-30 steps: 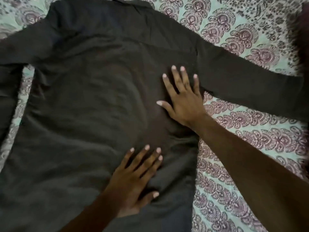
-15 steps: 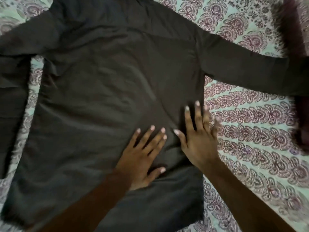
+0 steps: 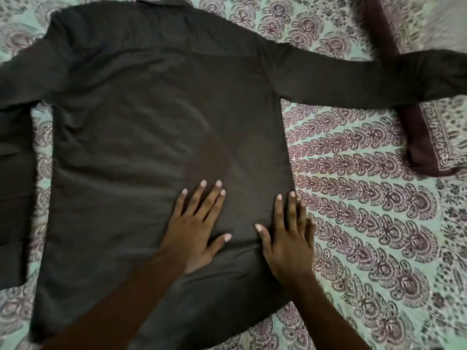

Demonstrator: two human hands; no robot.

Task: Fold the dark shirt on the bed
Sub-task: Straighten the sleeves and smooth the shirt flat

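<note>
The dark shirt [image 3: 151, 137] lies spread flat on the bed, back side up, collar at the top. Its right sleeve [image 3: 366, 79] stretches out to the right; its left sleeve [image 3: 15, 188] bends down along the left edge. My left hand [image 3: 197, 228] lies flat, palm down, fingers apart, on the lower middle of the shirt. My right hand [image 3: 288, 238] lies flat beside it, on the shirt's lower right side edge, with the outer fingers over the bedsheet. Neither hand grips the cloth.
The bed is covered by a pale green sheet [image 3: 366, 198] with a maroon paisley print. A pillow [image 3: 434, 137] with a dark maroon border lies at the right, under the end of the right sleeve.
My right hand has slid down the shirt's right side from near the armpit to the lower edge. My left hand has stayed on the lower middle. The view has pulled back.
</note>
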